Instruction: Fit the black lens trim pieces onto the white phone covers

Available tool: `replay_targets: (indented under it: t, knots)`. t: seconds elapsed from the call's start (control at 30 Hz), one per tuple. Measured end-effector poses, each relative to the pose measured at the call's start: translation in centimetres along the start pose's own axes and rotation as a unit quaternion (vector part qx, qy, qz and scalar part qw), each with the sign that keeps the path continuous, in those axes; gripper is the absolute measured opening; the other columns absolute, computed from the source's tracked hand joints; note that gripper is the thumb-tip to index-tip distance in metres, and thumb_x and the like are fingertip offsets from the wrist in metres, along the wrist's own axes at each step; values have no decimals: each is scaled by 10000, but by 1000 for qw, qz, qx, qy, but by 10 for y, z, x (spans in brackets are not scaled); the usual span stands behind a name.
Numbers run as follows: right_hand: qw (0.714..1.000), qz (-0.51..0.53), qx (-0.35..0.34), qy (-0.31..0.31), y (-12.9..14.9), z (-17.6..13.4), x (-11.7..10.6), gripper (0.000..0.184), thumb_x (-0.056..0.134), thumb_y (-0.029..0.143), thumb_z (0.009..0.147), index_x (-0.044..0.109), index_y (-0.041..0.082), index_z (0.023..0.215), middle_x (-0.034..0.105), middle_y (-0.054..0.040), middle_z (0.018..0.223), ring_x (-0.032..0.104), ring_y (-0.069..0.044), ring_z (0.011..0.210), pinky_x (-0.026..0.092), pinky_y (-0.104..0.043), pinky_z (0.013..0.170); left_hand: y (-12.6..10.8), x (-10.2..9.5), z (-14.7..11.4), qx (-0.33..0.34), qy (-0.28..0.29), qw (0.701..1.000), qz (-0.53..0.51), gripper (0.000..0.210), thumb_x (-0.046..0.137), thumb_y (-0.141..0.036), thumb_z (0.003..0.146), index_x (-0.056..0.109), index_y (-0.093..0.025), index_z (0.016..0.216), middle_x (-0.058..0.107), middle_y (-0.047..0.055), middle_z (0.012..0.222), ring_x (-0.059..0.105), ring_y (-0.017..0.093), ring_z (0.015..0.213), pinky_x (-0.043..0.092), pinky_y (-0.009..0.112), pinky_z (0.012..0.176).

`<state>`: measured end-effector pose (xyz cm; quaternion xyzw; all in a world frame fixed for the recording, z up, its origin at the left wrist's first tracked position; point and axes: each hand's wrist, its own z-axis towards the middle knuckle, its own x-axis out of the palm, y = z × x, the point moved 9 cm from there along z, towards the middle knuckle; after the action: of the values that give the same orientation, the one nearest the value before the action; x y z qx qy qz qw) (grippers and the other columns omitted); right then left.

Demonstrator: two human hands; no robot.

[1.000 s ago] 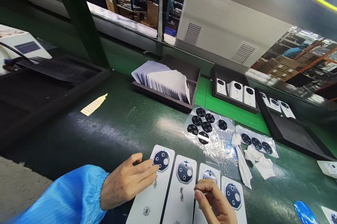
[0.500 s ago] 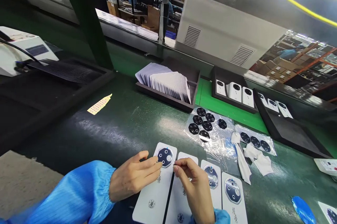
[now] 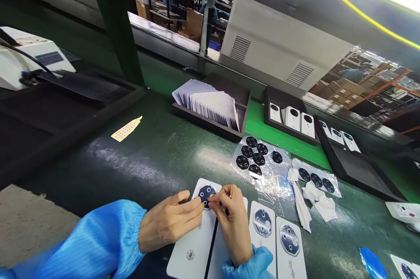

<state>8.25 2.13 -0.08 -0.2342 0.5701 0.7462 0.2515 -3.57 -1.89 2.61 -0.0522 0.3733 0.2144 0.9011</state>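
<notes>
Several white phone back panels lie side by side at the bottom of the head view. The leftmost panel (image 3: pixel 193 244) carries a dark octagonal camera plate (image 3: pixel 204 191) with ring-shaped holes. My left hand (image 3: pixel 172 220) has its fingers stretched out, fingertips at the lower left edge of this plate. My right hand (image 3: pixel 231 217) is closed in a pinch at the plate's right side; whatever lies between thumb and fingertips is too small to name. It partly covers the second panel (image 3: pixel 218 255). Two more panels, one in the middle (image 3: pixel 262 242) and one on the right (image 3: pixel 291 259), show similar plates under shiny film.
Loose black plates (image 3: pixel 246 151) lie on clear plastic film, beside crumpled white cloths (image 3: pixel 320 200). Behind them stands a black tray (image 3: pixel 210 121) of stacked white panels (image 3: pixel 215 104). More trays (image 3: pixel 292 132) line the right. A blue disc (image 3: pixel 372 263) and a yellow sticker sheet (image 3: pixel 126 129) rest on the bench.
My right hand has moved left and slightly up, from over the second panel to the leftmost panel's camera plate. My left hand stays nearly in place. The view has shifted slightly.
</notes>
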Motion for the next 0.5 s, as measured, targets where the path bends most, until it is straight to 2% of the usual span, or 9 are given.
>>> replay_targets:
  t: [0.17, 0.3, 0.37, 0.5]
  knots:
    - [988, -106, -103, -50, 23, -2, -1, 201, 553, 55, 856, 653, 215, 787, 484, -16, 796, 465, -162, 741, 418, -259, 605, -1, 2, 0, -2, 12, 1000, 4, 401, 299, -23, 1011, 635, -121, 817, 728, 24, 856, 606, 101, 923, 386, 308, 805]
    - [968, -195, -146, -53, 29, -7, 9, 207, 535, 61, 877, 639, 199, 762, 460, -24, 789, 434, -168, 720, 384, -268, 584, -3, 5, -4, 6, 19, 1000, -3, 372, 323, -14, 998, 644, -110, 835, 720, 40, 858, 603, 108, 951, 392, 308, 864]
    - [971, -198, -128, -43, 23, -4, 13, 194, 588, 44, 841, 649, 200, 743, 467, -20, 774, 437, -168, 713, 383, -273, 586, -3, 5, -6, 11, 17, 1000, -6, 357, 336, -8, 990, 645, -105, 840, 719, 43, 859, 607, 111, 946, 398, 309, 883]
    - [993, -111, -26, -14, -2, 6, 13, 231, 703, 0, 733, 696, 228, 693, 466, 7, 729, 473, -164, 726, 419, -270, 621, -3, 9, -8, 10, 22, 1000, -15, 328, 364, -12, 982, 642, -104, 834, 723, 43, 893, 617, 119, 945, 407, 319, 923]
